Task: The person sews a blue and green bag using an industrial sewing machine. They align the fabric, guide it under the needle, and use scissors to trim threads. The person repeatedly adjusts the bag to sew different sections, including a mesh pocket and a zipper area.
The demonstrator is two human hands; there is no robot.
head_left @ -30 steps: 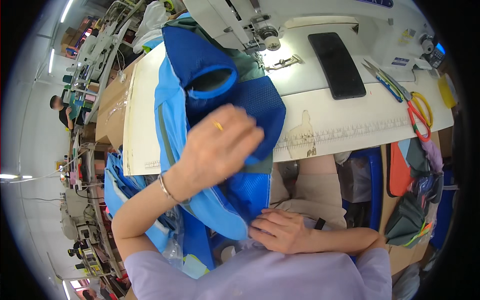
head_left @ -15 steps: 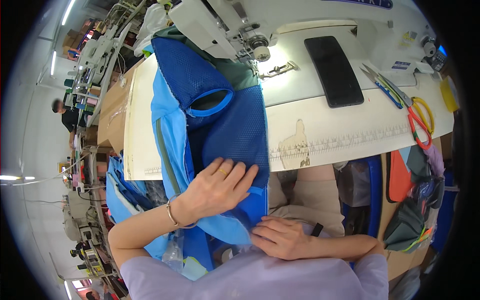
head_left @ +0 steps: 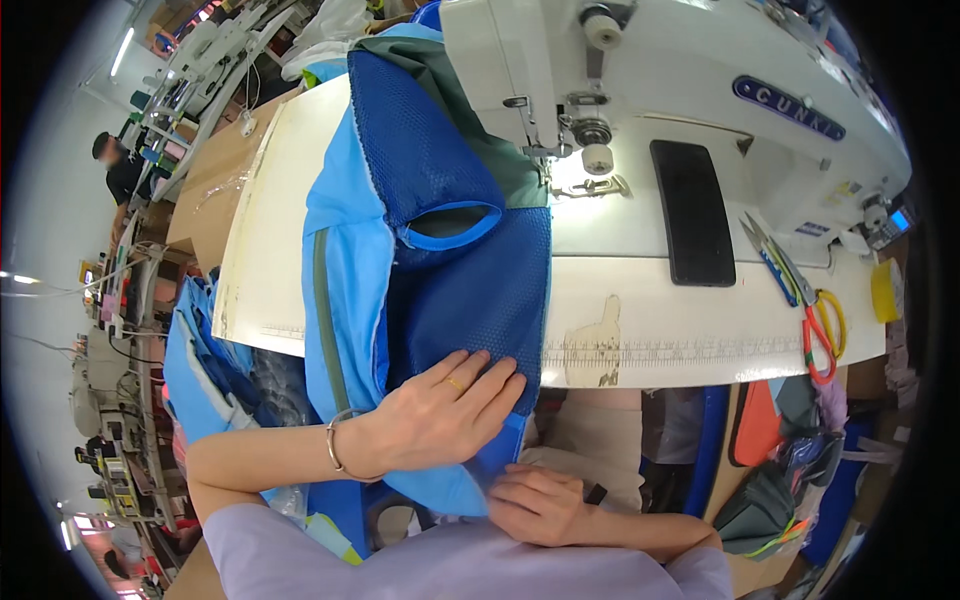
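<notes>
Well to the left of the sewing machine (head_left: 690, 70) I see a co-worker (head_left: 123, 180) in a dark top. Closer to the machine's left, on my side of it, a bundle of blue fabric (head_left: 205, 370) shows past the edge of the table (head_left: 265, 240). Next is the blue fabric piece (head_left: 470, 300), running from the machine's needle area down over the table's near edge, light blue on its left, dark mesh on its right. On that mesh, nearer me than the machine, I have my left grip (head_left: 440, 415) lying palm-down, fingers extended and slightly parted, clasping nothing that I can see. My right grip (head_left: 540, 503), farther toward me from the machine, has its fingers curled at the piece's lower corner; I cannot tell whether they pinch it. Right of the machine's needle sits a metal guide (head_left: 598, 187), then a phone (head_left: 693, 215) before the machine's arm. Snips (head_left: 778, 278), scissors (head_left: 807, 300) and a yellow tape roll (head_left: 885, 290) lie before the machine's right end.
</notes>
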